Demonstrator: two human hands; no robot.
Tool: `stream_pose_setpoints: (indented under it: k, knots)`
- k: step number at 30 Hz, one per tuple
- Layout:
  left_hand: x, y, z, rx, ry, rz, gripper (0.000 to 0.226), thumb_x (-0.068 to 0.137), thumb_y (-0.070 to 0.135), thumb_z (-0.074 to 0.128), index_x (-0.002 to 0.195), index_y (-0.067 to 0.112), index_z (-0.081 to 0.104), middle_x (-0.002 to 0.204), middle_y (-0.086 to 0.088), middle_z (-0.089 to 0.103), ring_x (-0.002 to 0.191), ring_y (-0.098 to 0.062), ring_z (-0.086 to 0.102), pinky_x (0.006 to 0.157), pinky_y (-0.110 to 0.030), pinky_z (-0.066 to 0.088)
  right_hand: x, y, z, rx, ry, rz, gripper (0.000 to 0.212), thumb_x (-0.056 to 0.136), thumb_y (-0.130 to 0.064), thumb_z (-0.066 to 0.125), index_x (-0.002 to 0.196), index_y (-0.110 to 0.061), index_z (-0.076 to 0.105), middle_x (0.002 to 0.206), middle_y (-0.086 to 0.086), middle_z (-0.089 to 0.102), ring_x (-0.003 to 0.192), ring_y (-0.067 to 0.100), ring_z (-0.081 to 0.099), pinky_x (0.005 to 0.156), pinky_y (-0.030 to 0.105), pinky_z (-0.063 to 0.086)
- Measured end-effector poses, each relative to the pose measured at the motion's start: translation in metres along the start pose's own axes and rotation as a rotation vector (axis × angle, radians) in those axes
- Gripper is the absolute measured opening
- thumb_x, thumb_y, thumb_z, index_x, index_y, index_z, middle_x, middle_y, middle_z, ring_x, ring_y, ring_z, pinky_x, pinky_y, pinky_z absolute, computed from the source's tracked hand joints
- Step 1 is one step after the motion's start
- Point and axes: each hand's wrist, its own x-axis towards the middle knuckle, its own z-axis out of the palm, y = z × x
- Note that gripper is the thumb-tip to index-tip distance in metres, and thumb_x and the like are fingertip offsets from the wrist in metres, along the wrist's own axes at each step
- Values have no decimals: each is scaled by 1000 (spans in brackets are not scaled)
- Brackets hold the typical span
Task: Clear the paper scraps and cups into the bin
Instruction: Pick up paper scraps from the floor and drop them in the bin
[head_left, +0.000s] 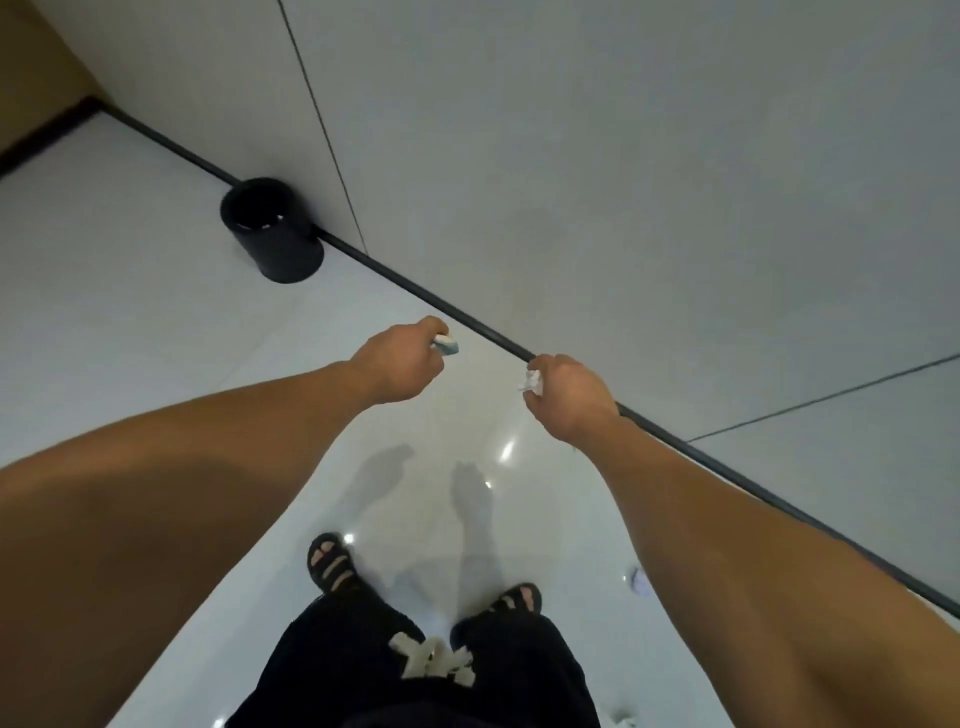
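Currently standing, head view looking down over both outstretched arms.

Bin: black cylinder on the pale glossy floor, upper left of frame, touching the dark skirting strip at the foot of the grey wall. Stands on its base. In this wide-angle view its long axis runs from the open mouth at upper left to the base at lower right, mouth facing the camera. Something pale shows inside, too small to identify.

Left hand: fingers curled, pinching a small white-and-teal piece at the fingertips. The piece sticks out to the right of the hand. Cannot tell if it is cup or paper. Hand is well short of the bin, below and right of it.

Right hand: fingers curled round a crumpled white paper, which shows at the left edge of the fist, level with the skirting strip.

Floor: one paper scrap just beside the right forearm in the picture; another scrap at the bottom edge. Both apart from the feet in black sandals.
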Motion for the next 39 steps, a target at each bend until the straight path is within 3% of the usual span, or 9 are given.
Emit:
stream_pose_setpoints:
  k: [6, 11, 15, 16, 18, 22, 26, 30, 39]
  knots:
    - [-39, -139, -78, -79, 96, -111, 28, 95, 27, 42, 123, 29, 47, 107, -2, 57, 83, -21, 54, 60, -27, 36, 51, -162, 9, -47, -25, -103, 30, 95, -26, 49, 123, -18, 57, 116, 7, 61, 100, 26, 60, 72, 25, 38]
    - [-65, -254, -155, -99, 184, -212, 33, 94, 25, 45, 127, 27, 47, 115, -6, 59, 86, -22, 51, 68, -29, 36, 95, -295, 17, -38, -11, -197, 25, 95, -25, 46, 115, -16, 59, 106, 5, 63, 93, 25, 58, 71, 26, 37]
    - [-59, -312, -208, -103, 235, -251, 33, 94, 24, 46, 127, 25, 47, 116, -8, 59, 86, -22, 50, 70, -29, 36, 131, -375, 14, -56, -30, -225, 13, 91, -19, 45, 78, -19, 49, 78, 1, 55, 77, 28, 55, 56, 24, 31]
    - [-53, -321, -217, -107, 248, -247, 33, 94, 24, 46, 128, 24, 47, 115, -8, 59, 86, -22, 51, 69, -29, 35, 140, -389, 14, -70, -35, -237, 13, 90, -20, 46, 77, -20, 46, 78, 1, 53, 75, 26, 52, 56, 24, 30]
    - [-39, -335, -234, -117, 265, -237, 33, 95, 25, 46, 128, 25, 46, 112, -8, 59, 84, -22, 52, 66, -29, 35, 162, -410, 13, -91, -54, -256, 4, 90, -23, 48, 88, -21, 51, 88, 4, 57, 77, 24, 49, 64, 24, 34]
    - [0, -363, -268, -128, 295, -231, 31, 95, 25, 46, 125, 23, 48, 108, -8, 60, 83, -23, 53, 67, -29, 37, 221, -445, 7, -103, -70, -278, 30, 90, -26, 50, 119, -19, 58, 113, 5, 62, 98, 26, 58, 75, 25, 39]
    - [37, -396, -312, -129, 329, -291, 28, 96, 25, 45, 124, 23, 47, 99, -4, 57, 78, -19, 53, 61, -26, 37, 290, -488, -9, -84, -73, -330, 14, 90, -21, 51, 102, -18, 57, 102, 6, 62, 96, 27, 60, 71, 25, 36]
    - [73, -431, -357, -139, 352, -361, 30, 96, 26, 45, 126, 24, 47, 104, -6, 60, 83, -22, 57, 69, -29, 42, 349, -529, -30, -118, -78, -384, 32, 94, -26, 53, 124, -14, 54, 118, 9, 60, 108, 29, 57, 80, 28, 41]
    - [180, -521, -426, -165, 306, -329, 34, 97, 28, 45, 130, 24, 45, 101, -5, 58, 79, -20, 55, 69, -29, 43, 474, -613, -33, -104, -89, -326, 28, 94, -25, 52, 118, -13, 57, 114, 10, 61, 102, 28, 59, 77, 27, 42]
